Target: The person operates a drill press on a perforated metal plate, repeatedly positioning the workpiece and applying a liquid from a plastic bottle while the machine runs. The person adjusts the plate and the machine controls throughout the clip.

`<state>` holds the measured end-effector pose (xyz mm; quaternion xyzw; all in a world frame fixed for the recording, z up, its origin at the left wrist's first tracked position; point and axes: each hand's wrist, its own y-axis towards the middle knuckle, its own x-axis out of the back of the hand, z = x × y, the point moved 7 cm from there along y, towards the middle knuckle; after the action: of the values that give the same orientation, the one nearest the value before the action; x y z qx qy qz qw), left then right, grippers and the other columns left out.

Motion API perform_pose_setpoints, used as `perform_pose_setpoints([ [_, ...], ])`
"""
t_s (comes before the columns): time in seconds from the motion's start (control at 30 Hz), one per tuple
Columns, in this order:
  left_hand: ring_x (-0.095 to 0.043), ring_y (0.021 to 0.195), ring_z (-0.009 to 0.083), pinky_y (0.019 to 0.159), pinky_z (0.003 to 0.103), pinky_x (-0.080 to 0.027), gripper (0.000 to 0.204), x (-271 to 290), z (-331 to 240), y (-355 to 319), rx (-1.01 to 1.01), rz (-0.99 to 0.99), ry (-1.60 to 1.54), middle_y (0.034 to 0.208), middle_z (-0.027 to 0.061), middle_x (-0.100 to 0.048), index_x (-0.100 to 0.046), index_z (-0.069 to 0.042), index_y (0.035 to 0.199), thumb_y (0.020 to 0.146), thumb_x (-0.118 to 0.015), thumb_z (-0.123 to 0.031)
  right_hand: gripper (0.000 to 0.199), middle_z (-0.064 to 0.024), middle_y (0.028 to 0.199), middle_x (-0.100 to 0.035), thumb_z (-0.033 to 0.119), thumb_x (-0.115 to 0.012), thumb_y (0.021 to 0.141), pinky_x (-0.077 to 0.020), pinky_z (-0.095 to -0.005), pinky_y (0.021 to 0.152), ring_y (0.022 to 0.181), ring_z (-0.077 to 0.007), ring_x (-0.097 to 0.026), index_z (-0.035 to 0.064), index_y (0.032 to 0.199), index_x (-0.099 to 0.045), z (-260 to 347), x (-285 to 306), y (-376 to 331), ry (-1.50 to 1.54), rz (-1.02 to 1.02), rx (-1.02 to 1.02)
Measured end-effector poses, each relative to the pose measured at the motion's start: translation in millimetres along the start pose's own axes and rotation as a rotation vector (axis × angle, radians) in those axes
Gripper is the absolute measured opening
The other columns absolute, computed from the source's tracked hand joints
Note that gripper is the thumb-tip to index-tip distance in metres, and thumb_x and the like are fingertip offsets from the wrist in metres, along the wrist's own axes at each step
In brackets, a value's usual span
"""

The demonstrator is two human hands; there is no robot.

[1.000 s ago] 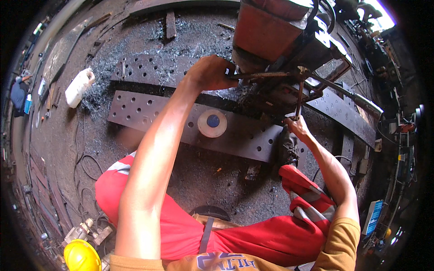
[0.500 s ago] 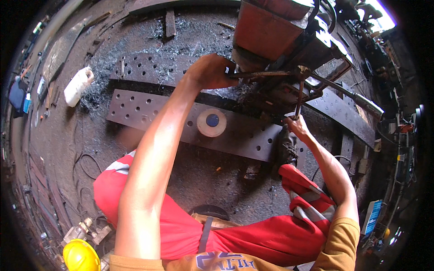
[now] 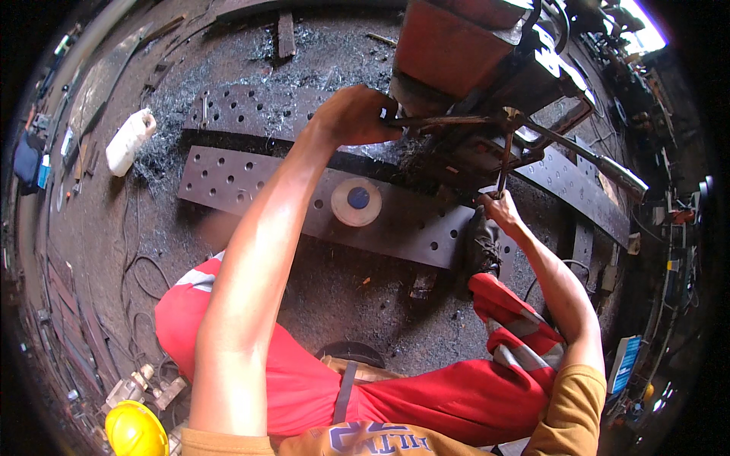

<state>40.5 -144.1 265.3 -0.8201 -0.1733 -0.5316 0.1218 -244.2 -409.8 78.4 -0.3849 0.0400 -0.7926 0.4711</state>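
A drilling machine with a red housing (image 3: 452, 57) stands over the steel plates at the upper right. Three spoke handles spread from its hub (image 3: 511, 118). My left hand (image 3: 353, 116) is closed round the end of the left spoke (image 3: 449, 121). Lower down, my right hand (image 3: 499, 213) grips the end of the spoke (image 3: 506, 161) that points toward me. The third spoke (image 3: 578, 150) reaches out to the right, untouched. The drill's tip is hidden behind the housing and my left hand.
Drilled steel plates (image 3: 262, 178) lie across the floor, with metal shavings (image 3: 163, 163) around them. A round white container (image 3: 357, 202) with a blue centre sits on the nearer plate. There is a white jug (image 3: 131, 143) at left, and a yellow hard hat (image 3: 137, 429) at lower left.
Both hands keep their grip on the same spokes, which stand at nearly the same angle. The whole view has shifted only slightly.
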Motion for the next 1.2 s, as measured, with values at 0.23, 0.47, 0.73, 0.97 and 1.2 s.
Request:
perform_pose_setpoints([
  [0.23, -0.07, 0.072, 0.0307, 0.07, 0.041, -0.055, 0.028, -4.2, 2.8, 0.6, -0.049, -0.068, -0.01, 0.076, 0.012, -0.072, -0.074, -0.011, 0.088, 0.082, -0.073, -0.038, 0.032, 0.001, 0.054, -0.049, 0.026, -0.065, 0.086, -0.0323, -0.0318, 0.048, 0.048, -0.0107, -0.043, 0.0043, 0.064, -0.058, 5.0, -3.7, -2.0, -0.01, 0.003, 0.032],
  [0.47, -0.07, 0.071, 0.0307, 0.07, 0.04, -0.055, 0.028, -3.1, 4.9, -0.1, -0.042, -0.049, 0.019, 0.075, 0.0115, -0.072, -0.074, -0.012, 0.086, 0.083, -0.071, -0.039, 0.029, -0.0057, 0.062, -0.061, 0.03, -0.067, 0.085, -0.0451, -0.0334, 0.057, 0.057, -0.0152, -0.055, 0.0023, 0.077, -0.066, 25.9, 7.4, -11.6, -0.183, 0.077, 0.134],
  [0.73, -0.07, 0.09, 0.0384, 0.085, 0.047, -0.055, 0.039, -4.0, 4.8, -1.7, 0.023, 0.021, -0.028, 0.091, 0.0166, -0.074, -0.077, -0.014, 0.099, 0.075, -0.071, -0.044, 0.037, -0.0262, 0.081, -0.069, 0.035, -0.068, 0.088, -0.0575, -0.0475, 0.076, 0.082, -0.0411, -0.071, -0.0014, 0.087, -0.073, 243.4, 36.8, -136.9, -0.949, 0.052, 0.084],
  [0.97, -0.07, 0.077, 0.0366, 0.075, 0.044, -0.055, 0.035, 0.9, 4.4, -3.5, -0.049, -0.089, -0.003, 0.08, 0.0152, -0.072, -0.076, -0.012, 0.09, 0.081, -0.069, -0.045, 0.031, -0.0141, 0.099, -0.073, 0.035, -0.066, 0.093, -0.0541, -0.0426, 0.081, 0.091, -0.032, -0.072, 0.0095, 0.109, -0.072, 384.2, 114.1, -216.3, -1.004, -0.739, 0.55],
  [1.2, -0.07, 0.093, 0.0365, 0.088, 0.046, -0.055, 0.041, -2.7, 4.8, 2.0, 0.003, 0.012, -0.034, 0.095, 0.0146, -0.074, -0.077, -0.015, 0.101, 0.075, -0.071, -0.047, 0.041, -0.0194, 0.108, -0.07, 0.041, -0.067, 0.092, -0.0501, -0.0424, 0.09, 0.103, -0.0328, -0.068, 0.0048, 0.111, -0.07, 358.2, 130.7, -201.3, -1.075, -0.537, 0.046],
])
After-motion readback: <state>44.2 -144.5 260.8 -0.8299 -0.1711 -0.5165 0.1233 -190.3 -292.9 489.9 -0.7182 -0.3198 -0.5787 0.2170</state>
